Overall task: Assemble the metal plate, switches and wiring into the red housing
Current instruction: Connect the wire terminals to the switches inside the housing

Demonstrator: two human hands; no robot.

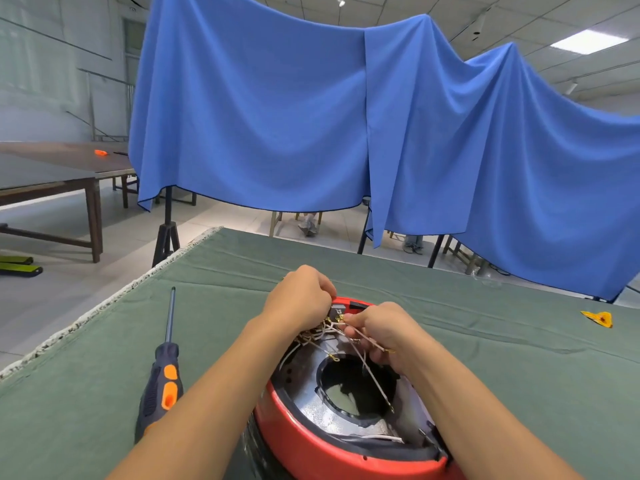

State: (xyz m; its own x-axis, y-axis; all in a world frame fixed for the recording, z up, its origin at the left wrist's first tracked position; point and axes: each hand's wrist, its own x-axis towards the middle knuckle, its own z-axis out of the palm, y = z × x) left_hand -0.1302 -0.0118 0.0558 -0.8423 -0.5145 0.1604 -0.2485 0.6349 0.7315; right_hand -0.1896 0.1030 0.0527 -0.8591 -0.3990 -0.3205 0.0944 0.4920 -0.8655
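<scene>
Wiring [325, 332] is what both my hands work on, low in the middle of the frame. My left hand [299, 299] has its fingers curled over the tangled bundle at the far end of the red housing [311, 448], and I think it holds the bundle still there, so the ends do not slip. My right hand [377, 332] pinches several thin wires, and loose strands hang down from it across the round hole of the metal plate [311, 407]. The plate already lies inside the housing, which stands on the green cloth [485, 375] close to me at the bottom of the frame. A small switch part [338, 310] seems to sit at the far rim, but it is too small to be sure.

Left of the housing, apart from it, lies a screwdriver [162, 372] with a dark and orange handle. At the right edge lies a small yellow piece [599, 319]. Blue cloth [311, 116] hangs behind the table. My own hands hide the terminals, and the hanging strands may catch at the hole.
</scene>
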